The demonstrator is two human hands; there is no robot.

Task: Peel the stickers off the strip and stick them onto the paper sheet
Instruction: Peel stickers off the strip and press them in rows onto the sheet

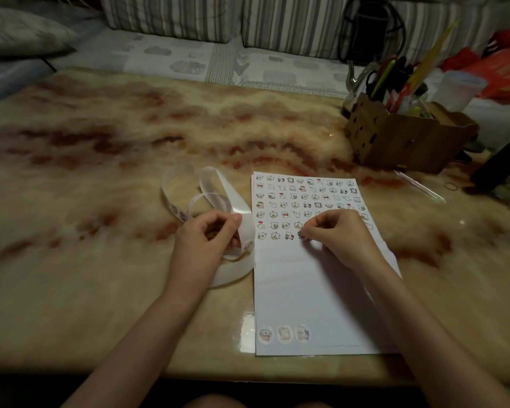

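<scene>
A right hand (339, 234) pinches a sticker (301, 235) onto the paper sheet (312, 295) at the end of a part-filled row. The left hand (209, 234) grips the looping strip (243, 216) just off the sheet's left edge. The marbled table (100, 172) fronts striped cushions (171, 16).

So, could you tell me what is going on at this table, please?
A person is filling a paper sheet with stickers off a curled white strip. The left hand holds the strip beside the sheet; the right hand pinches a sticker at the lowest row. The rows above look filled.
</scene>
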